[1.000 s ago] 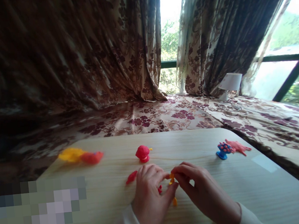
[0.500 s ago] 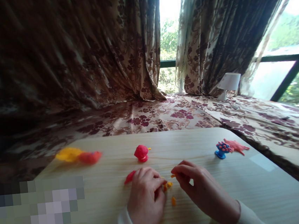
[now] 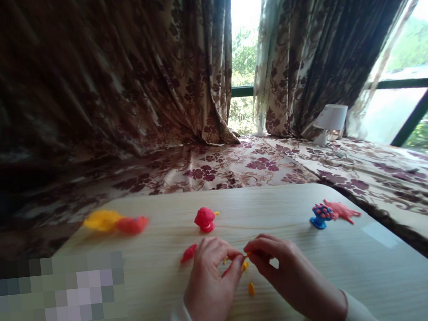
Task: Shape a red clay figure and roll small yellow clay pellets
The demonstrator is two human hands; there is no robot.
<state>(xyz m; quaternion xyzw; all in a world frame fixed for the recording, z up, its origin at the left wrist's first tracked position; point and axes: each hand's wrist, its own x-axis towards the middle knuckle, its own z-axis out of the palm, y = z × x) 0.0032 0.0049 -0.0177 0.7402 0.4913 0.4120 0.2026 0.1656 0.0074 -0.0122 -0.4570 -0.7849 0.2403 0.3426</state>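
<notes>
A small piece of orange-yellow modelling clay (image 3: 247, 254) spans the fingertips of both hands above the table. My right hand (image 3: 287, 269) pinches one end between thumb and forefinger. At the other end, the thumb and forefinger of my left hand (image 3: 212, 281) are pressed together on it. Below the fingertips lie yellow clay crumbs (image 3: 245, 266), partly hidden, and a separate orange clay bit (image 3: 251, 289). Beside my left hand, a red clay lump (image 3: 188, 254) is partly covered. Behind the hands stands a red clay figure (image 3: 205, 219) on a round base, with a yellow bit at its side.
On the pale wooden table (image 3: 165, 281), a yellow-and-red clay shape (image 3: 104, 221) lies far left. At the right stand a blue clay piece with pink dots (image 3: 320, 215) and a flat pink clay shape (image 3: 342, 210). A white lamp (image 3: 331, 118) sits beyond, before patterned curtains (image 3: 176, 83).
My left hand has turned and moved right and up from the yellow crumbs, so its fingertips now meet the piece in my right hand. The view has shifted slightly.
</notes>
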